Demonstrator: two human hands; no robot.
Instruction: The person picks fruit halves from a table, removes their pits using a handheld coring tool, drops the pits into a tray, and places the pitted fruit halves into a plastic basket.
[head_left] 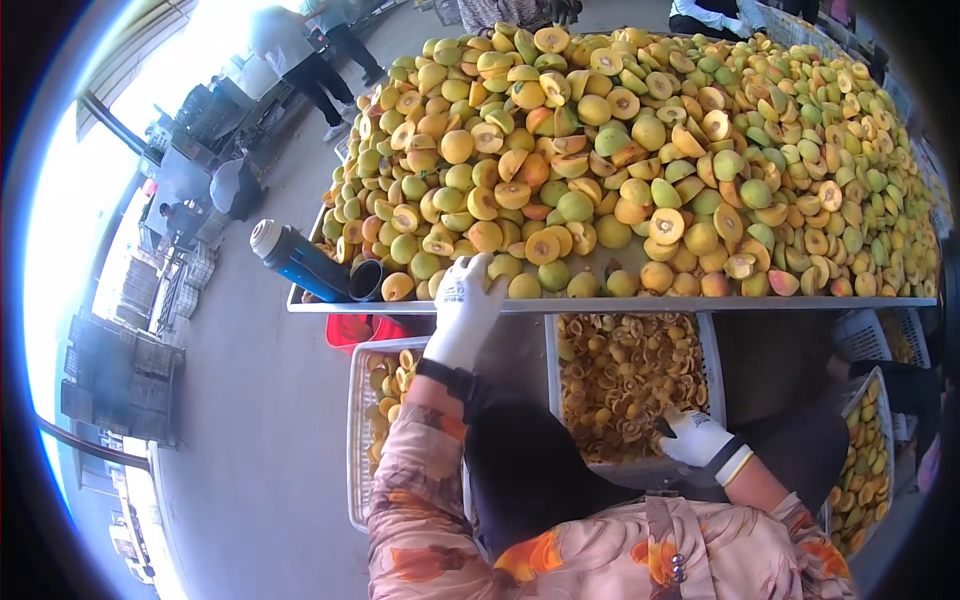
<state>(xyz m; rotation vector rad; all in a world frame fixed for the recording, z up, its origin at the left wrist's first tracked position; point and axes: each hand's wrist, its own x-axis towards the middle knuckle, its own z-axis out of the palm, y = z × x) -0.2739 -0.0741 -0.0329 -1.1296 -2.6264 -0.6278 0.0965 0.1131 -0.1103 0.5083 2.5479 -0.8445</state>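
A large heap of halved yellow-green fruit (600, 170) lies on a metal-edged table (620, 304). My left hand (468, 300), in a white glove, reaches over the table's edge, its fingers bent at the nearest fruit halves; what they hold, if anything, is hidden. Lower down on the right, my gloved right hand (694, 437) is above a white crate (714, 370) of scraps and pitted fruit pieces (630, 380). A small dark object shows at its fingertips, too small to name.
A blue bottle (305, 265) and a dark cup (367, 280) stand at the table's left corner. Below are a red container (350, 330) and crates of fruit (358, 430) (865, 470). Other people stand or crouch behind and at left.
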